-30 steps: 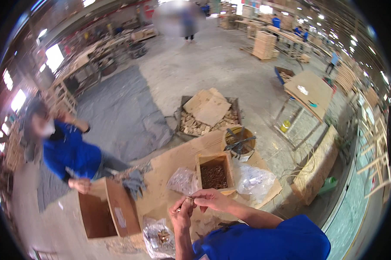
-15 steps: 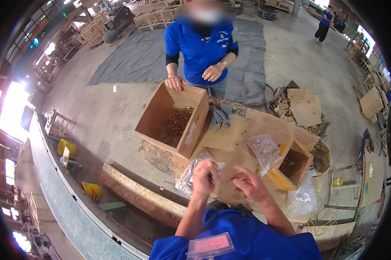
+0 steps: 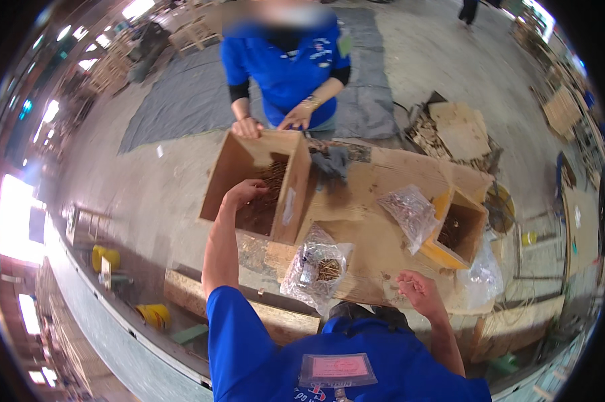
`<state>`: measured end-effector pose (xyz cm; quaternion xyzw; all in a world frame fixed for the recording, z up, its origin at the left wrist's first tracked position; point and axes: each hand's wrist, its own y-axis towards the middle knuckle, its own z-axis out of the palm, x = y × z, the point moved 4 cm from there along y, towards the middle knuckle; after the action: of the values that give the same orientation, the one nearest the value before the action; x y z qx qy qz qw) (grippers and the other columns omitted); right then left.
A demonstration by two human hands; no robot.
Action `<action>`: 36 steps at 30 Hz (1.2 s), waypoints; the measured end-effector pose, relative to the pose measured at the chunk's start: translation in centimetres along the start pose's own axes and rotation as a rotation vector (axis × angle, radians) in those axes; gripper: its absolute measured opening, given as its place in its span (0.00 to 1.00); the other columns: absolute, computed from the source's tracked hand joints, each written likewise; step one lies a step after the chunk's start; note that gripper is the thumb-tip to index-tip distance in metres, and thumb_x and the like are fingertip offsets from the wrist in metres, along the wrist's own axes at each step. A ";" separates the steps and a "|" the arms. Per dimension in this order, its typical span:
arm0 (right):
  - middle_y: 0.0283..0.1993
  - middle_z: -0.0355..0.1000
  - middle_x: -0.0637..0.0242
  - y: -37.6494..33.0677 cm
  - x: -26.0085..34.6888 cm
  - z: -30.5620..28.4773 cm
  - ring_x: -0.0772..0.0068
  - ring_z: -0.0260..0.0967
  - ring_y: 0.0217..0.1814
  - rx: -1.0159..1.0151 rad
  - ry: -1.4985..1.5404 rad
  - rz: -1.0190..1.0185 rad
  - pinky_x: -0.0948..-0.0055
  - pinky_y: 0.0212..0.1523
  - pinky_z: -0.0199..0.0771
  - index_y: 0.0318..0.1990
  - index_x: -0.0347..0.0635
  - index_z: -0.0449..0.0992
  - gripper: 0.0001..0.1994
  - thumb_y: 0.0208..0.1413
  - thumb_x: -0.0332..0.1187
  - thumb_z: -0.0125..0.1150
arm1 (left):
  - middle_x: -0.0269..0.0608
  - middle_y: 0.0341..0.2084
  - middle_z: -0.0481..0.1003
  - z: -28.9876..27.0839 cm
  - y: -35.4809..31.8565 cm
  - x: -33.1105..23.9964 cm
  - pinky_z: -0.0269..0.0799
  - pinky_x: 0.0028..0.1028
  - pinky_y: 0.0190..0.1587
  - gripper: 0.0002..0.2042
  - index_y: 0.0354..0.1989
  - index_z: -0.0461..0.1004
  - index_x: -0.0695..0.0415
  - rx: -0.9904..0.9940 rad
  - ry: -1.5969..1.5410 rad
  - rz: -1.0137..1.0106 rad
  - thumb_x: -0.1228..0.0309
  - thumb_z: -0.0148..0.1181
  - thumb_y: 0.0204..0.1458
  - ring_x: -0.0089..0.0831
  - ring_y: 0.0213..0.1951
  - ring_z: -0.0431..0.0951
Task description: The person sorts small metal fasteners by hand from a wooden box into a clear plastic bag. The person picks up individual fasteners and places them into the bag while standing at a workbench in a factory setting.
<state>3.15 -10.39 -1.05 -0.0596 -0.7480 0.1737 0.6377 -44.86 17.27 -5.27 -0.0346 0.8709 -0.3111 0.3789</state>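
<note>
My left hand (image 3: 246, 192) reaches into the large wooden box (image 3: 293, 194), fingers bent together over a heap of brass-coloured screws (image 3: 273, 177). Whatever lies between those fingers is too small to make out. Out to the right, my right hand (image 3: 417, 292) hovers over the near edge of the cardboard-covered table, its fingers loosely curled and apart, nothing visible in them. Between my two arms lies an opened clear plastic bag (image 3: 302, 275), with similar screws (image 3: 328, 269) showing in its mouth.
A co-worker (image 3: 285, 67) stands across, hands at the box's far rim. Grey gloves (image 3: 330, 165) lie beside the box. To the right are a filled plastic bag (image 3: 409, 213), a smaller yellow-sided wooden box (image 3: 473, 231) holding small metal pieces, and another clear bag (image 3: 485, 275).
My left hand has gone from above the plastic bag up and left into the large box. My right hand has drawn back to the right. The co-worker's other hand has lowered to the box.
</note>
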 end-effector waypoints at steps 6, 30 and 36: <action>0.31 0.75 0.67 -2.7 0.6 -4.6 0.82 0.69 0.32 -0.257 -0.267 0.140 0.75 0.33 0.69 0.45 0.39 0.77 0.14 0.59 0.39 0.60 | 0.39 0.46 0.78 4.9 4.3 0.5 0.70 0.34 0.50 0.15 0.50 0.78 0.57 0.306 -0.300 -0.037 0.69 0.59 0.55 0.30 0.46 0.75; 0.61 0.68 0.54 21.7 -12.3 -20.2 0.50 0.66 0.62 -0.054 -1.145 0.275 0.53 0.58 0.70 0.60 0.55 0.70 0.24 0.52 0.30 0.52 | 0.42 0.31 0.77 15.8 -24.9 -9.5 0.71 0.26 0.36 0.20 0.46 0.75 0.67 -0.831 -0.321 0.231 0.58 0.55 0.60 0.25 0.32 0.75; 0.45 0.77 0.50 22.6 -11.4 -20.1 0.51 0.77 0.49 0.113 -1.222 0.286 0.56 0.46 0.79 0.39 0.43 0.83 0.15 0.38 0.29 0.63 | 0.43 0.32 0.78 26.0 -25.1 -11.6 0.75 0.27 0.33 0.12 0.43 0.77 0.65 -0.938 -0.784 0.100 0.67 0.55 0.60 0.28 0.32 0.78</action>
<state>21.82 10.84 -16.76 -0.0154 -0.9517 0.2992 0.0676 -23.34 -12.87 2.88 -0.2687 0.7114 0.1593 0.6296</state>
